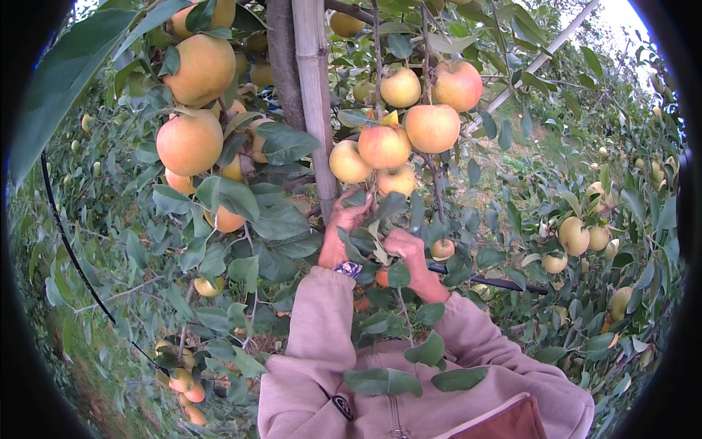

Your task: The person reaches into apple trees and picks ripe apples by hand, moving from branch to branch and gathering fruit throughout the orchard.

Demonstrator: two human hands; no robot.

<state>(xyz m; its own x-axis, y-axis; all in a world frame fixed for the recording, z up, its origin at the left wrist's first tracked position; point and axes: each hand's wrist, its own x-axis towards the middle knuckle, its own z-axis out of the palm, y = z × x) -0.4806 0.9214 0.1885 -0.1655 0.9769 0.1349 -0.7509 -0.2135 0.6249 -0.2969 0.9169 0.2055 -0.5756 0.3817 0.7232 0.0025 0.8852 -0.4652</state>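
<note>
My left hand is raised just beneath a cluster of yellow-orange apples, beside a bamboo pole. Its fingers are bent together around a green leaf below the lowest apple. Lower and to the right, my right hand is closed in a fist next to a pale curled leaf. Foliage covers its fingertips, so whatever it grips is hidden. Between my wrists, an orange-red apple shows partly behind leaves.
More large apples hang at upper left beside the trunk. A dark hose crosses behind my right wrist, and a black cable curves down the left. A slanted pole and further apples stand at right.
</note>
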